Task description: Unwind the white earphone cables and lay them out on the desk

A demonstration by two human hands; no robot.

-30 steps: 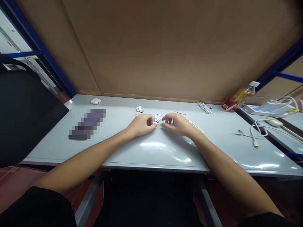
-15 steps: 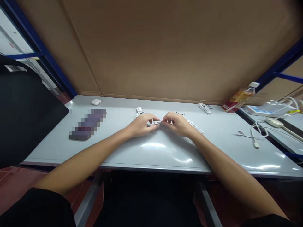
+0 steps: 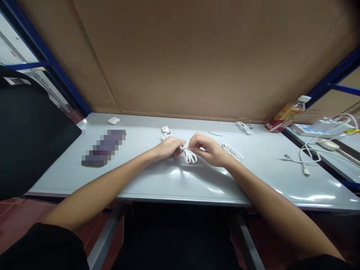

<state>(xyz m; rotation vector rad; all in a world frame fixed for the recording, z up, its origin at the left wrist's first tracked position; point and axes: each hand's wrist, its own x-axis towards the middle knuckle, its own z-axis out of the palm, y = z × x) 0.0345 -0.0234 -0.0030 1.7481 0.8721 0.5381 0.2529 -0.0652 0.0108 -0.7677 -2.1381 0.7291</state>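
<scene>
The surface (image 3: 157,183) runs from a near edge in front of the person to a far edge along a brown panel (image 3: 191,60). A loose white cable (image 3: 303,159) lies toward the right edge. The white cable bundle (image 3: 190,156), bound by a dark tie, is located midway between the left and right edges. The left hand (image 3: 170,147) is closed on its far end; the loops project toward the near edge. The right hand (image 3: 208,149) is beside the bundle, fingers curled and thumb near them; whether it grips the tie cannot be determined. A white coil (image 3: 232,150) lies just beyond the right wrist.

A pixelated dark object (image 3: 104,148) lies toward the left edge. Farther back: a tied cable (image 3: 165,133), a black strip (image 3: 215,134), and, near the far edge, a second coil (image 3: 244,128). A small white case (image 3: 114,120) occupies the far left corner; a bottle (image 3: 285,114), the far right corner.
</scene>
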